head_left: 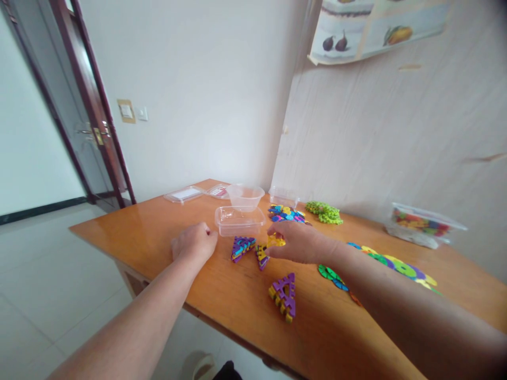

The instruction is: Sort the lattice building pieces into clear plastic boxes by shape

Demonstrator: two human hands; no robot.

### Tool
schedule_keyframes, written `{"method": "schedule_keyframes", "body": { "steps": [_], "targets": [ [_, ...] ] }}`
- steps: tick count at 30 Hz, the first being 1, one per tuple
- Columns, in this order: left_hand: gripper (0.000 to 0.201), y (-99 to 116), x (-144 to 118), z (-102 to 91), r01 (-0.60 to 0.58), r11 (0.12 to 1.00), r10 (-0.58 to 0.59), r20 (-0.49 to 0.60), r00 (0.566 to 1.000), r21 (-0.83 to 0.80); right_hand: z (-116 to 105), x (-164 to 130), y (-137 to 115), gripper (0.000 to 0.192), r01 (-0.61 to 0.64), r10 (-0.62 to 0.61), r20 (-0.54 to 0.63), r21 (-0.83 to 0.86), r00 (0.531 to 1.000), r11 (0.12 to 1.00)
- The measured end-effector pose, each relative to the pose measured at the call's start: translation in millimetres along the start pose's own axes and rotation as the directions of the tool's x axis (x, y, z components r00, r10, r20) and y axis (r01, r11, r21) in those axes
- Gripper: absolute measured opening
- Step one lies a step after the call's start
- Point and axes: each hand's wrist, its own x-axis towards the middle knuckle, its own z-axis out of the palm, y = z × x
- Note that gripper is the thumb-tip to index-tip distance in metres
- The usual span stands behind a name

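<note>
My left hand rests on the table as a closed fist, with nothing showing in it. My right hand reaches over the table, thumb and fingers apart. Yellow plastic pieces show in the gap of that hand; whether it touches them I cannot tell. Just below its thumb stands a small purple and yellow notched triangle stack. Left of that lies a purple, blue and yellow triangle stack. Closer to me is a larger stack of purple and yellow triangles.
A clear rectangular tub and a round bowl stand behind my hands, with flat lids to the left. Colourful discs, green pieces, a chain of discs and a filled box occupy the right side.
</note>
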Motion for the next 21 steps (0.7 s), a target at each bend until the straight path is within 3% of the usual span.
{"method": "schedule_keyframes", "body": {
  "steps": [6,8,11,14,21],
  "targets": [
    [0.03,1,-3,-2.6,0.003,1.0,-0.003,0.005,1.0,-0.015,1,7,-16,0.063,0.027,-0.026,0.026,-0.046,0.999,0.999],
    [0.03,1,-3,-3.1,0.004,1.0,-0.004,0.003,1.0,-0.02,0,11,-8,0.061,0.005,-0.005,-0.009,-0.049,1.0,0.999],
    [0.03,2,-3,-3.3,0.005,1.0,-0.005,0.003,1.0,-0.021,-2,20,14,0.04,-0.079,0.073,-0.06,-0.094,0.995,0.992],
    [0.03,1,-2,-3.2,0.004,1.0,-0.004,0.008,1.0,-0.018,1,27,36,0.028,-0.135,0.134,-0.019,-0.138,0.991,0.981],
    [0.029,0,-1,-1.3,-0.001,1.0,0.001,0.0,1.0,-0.018,22,32,52,0.034,-0.06,0.071,0.063,-0.166,0.995,0.984]
  ]
}}
